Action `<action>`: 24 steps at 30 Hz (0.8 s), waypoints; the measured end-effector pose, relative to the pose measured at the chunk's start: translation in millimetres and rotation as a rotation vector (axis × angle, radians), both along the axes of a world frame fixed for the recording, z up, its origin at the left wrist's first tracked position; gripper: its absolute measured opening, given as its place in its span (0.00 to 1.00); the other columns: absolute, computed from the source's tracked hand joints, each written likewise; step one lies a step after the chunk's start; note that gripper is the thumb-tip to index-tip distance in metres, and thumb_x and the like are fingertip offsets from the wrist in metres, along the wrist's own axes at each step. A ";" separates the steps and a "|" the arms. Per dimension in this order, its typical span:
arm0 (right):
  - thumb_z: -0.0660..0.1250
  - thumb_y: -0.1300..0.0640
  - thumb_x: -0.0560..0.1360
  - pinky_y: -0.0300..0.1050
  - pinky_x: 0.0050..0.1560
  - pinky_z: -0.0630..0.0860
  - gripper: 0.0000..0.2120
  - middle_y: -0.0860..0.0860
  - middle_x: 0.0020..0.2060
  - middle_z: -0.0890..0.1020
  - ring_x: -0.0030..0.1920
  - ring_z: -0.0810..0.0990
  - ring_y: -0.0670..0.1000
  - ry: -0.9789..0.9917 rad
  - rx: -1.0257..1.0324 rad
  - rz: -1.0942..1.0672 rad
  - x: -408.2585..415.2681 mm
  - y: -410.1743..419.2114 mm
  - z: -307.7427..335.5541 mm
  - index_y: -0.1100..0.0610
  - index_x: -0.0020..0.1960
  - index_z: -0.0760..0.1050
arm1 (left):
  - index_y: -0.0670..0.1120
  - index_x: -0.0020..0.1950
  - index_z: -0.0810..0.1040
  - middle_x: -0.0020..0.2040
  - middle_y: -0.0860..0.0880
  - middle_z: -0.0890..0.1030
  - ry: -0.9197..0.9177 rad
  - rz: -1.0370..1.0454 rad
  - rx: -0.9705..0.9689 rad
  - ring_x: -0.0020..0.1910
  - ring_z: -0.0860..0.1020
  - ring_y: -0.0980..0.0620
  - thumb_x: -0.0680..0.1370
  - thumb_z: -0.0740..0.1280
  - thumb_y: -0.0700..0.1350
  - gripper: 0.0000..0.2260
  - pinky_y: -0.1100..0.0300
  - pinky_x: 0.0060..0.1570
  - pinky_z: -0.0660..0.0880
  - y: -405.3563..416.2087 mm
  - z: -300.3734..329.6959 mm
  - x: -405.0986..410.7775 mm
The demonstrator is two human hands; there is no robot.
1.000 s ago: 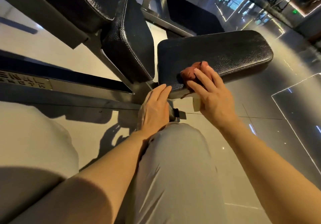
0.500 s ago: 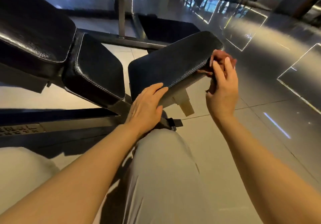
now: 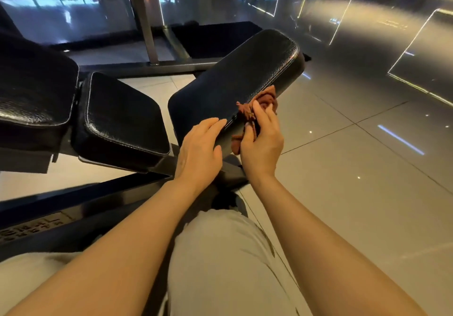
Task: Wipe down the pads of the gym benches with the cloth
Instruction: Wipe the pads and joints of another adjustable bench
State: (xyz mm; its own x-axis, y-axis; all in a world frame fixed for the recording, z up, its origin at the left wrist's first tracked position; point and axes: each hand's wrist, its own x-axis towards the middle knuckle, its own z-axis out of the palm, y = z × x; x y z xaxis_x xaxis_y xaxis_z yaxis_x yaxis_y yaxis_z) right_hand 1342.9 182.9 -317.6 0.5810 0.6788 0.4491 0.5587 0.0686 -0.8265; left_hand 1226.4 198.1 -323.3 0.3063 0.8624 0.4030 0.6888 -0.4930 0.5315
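Far left: big black back pad (image 3: 34, 95), textured vinyl, its lower edge butting up w/ the seat pad (image 3: 120, 124) just right of it; narrow gap btwn them. Both sit on a dark metal frame (image 3: 85, 200) running diagonally twd the person, w/ embossed lettering near bottom left, too blurred to read. Behind, a grey upright post (image 3: 143, 21) rises from a floor bar.

Centre: a third black pad (image 3: 235, 83), long and tilted, far end higher and to the right. Left hand (image 3: 198, 151) lies on its near lower edge, fingers straight and together, flat vs the vinyl, gripping nothing.

Just right of that, right hand (image 3: 262, 141) holds the rust-brown cloth (image 3: 266, 98) bunched up, thumb and fingers curled round it, pressing it on the pad's near side edge abt midway along. A bit of cloth hangs below the hand.

Bottom centre: person's knee in light grey trousers (image 3: 220, 261), btwn both forearms.

Right: glossy grey tiled floor (image 3: 355, 181) w/ bright light-strip reflections.
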 end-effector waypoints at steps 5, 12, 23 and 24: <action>0.67 0.68 0.74 0.40 0.72 0.64 0.22 0.51 0.67 0.76 0.70 0.70 0.48 -0.039 -0.093 0.251 -20.2 -37.0 -30.6 0.54 0.65 0.78 | 0.47 0.73 0.69 0.70 0.50 0.70 -0.059 -0.012 -0.047 0.69 0.66 0.52 0.77 0.64 0.36 0.24 0.57 0.71 0.62 -7.5 3.3 0.9; 0.69 0.65 0.74 0.43 0.69 0.68 0.21 0.53 0.67 0.75 0.70 0.69 0.51 -0.435 0.165 0.046 6.7 -11.4 23.3 0.57 0.67 0.75 | 0.46 0.71 0.69 0.67 0.49 0.71 -0.075 0.049 -0.045 0.66 0.69 0.52 0.77 0.66 0.39 0.22 0.62 0.63 0.65 -19.8 -4.4 -26.4; 0.70 0.60 0.73 0.57 0.68 0.68 0.15 0.58 0.63 0.77 0.69 0.68 0.62 -1.307 -0.313 0.220 26.4 56.2 75.7 0.57 0.60 0.80 | 0.41 0.71 0.70 0.70 0.45 0.70 -0.265 0.120 -0.137 0.69 0.66 0.48 0.81 0.61 0.39 0.18 0.51 0.69 0.67 -3.2 -14.1 -24.7; 0.68 0.61 0.74 0.56 0.69 0.67 0.15 0.58 0.63 0.76 0.70 0.67 0.62 -1.223 -0.333 0.097 34.4 63.0 84.8 0.59 0.60 0.80 | 0.41 0.71 0.70 0.70 0.45 0.69 -0.281 0.122 -0.135 0.70 0.66 0.48 0.81 0.61 0.39 0.18 0.53 0.69 0.66 -0.9 -12.9 -23.1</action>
